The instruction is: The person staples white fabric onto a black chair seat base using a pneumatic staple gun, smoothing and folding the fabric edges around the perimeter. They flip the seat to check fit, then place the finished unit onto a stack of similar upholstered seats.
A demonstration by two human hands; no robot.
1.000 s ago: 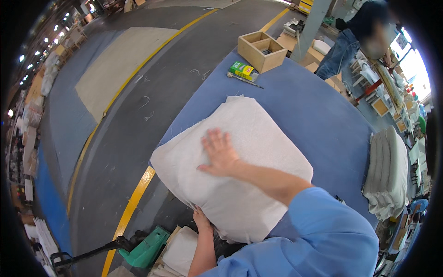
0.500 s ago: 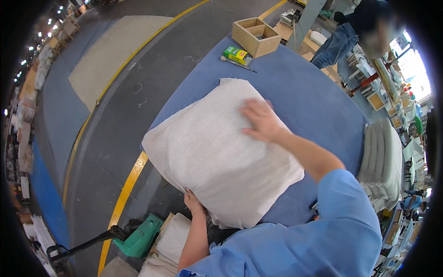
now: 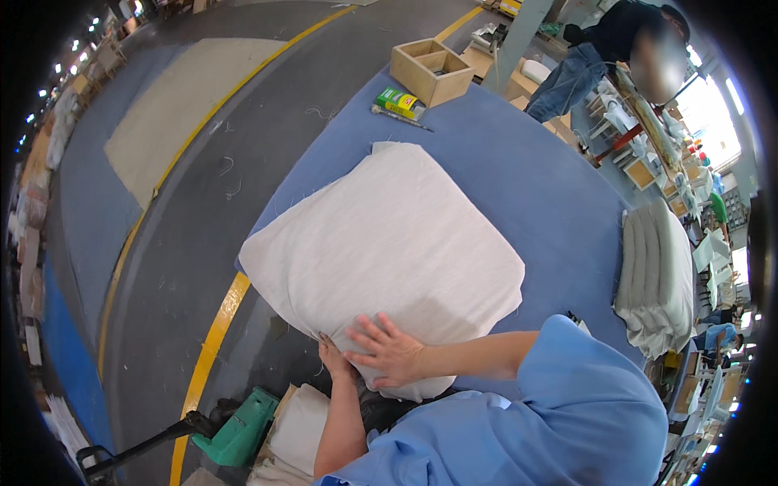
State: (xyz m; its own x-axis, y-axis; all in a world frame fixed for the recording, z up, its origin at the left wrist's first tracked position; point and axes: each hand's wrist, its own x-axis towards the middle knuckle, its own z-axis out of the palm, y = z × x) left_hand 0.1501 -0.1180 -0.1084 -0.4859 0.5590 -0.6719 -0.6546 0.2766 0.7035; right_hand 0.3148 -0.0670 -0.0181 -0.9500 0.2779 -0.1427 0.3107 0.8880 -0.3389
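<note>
A large cushion in off-white cloth (image 3: 397, 235) lies on the blue-covered table (image 3: 559, 219), its near side reaching over the table's edge towards me. My left hand (image 3: 336, 360) grips the cushion's near left edge, some of its fingers hidden by the cloth. Flat on top, close to that same edge, rests my right hand (image 3: 387, 351) with its fingers spread. It presses on the cloth and holds nothing.
A divided wooden box (image 3: 432, 74), a green and yellow packet (image 3: 399, 103) and a thin pen-like tool (image 3: 403, 119) are at the table's far end. Stacked pale cushions (image 3: 655, 275) stand at the right. A green pallet-jack part (image 3: 235, 429) is at lower left. Another person (image 3: 600, 57) stands beyond.
My right hand has swept from the cushion's far right part back towards me, ending beside my left hand. The left hand keeps its hold on the near edge.
</note>
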